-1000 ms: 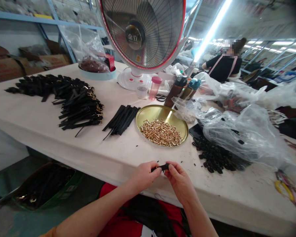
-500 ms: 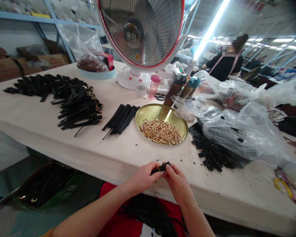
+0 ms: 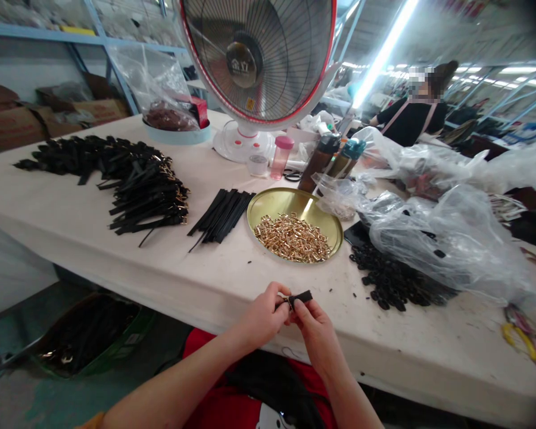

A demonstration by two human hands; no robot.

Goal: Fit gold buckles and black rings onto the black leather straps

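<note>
Near the table's front edge, both hands are closed on one black strap with a bit of gold metal at its left part. My left hand pinches the metal end, which its fingers mostly hide. With thumb and fingers, my right hand grips the strap, and its black end sticks out above. Beyond the hands stands a gold round tray heaped with small gold buckles. Left of it lie flat black straps. Farther left is a long pile of black straps with gold fittings.
Black loops lie at right beside a clear plastic bag. Yellow-handled pliers rest near the right edge. A fan-shaped heater, a pink-lidded bottle and dark bottles stand behind. A person is in the background.
My left fingers have shifted on the strap, and more of its black end now shows above my right thumb. The whole view has moved slightly.
</note>
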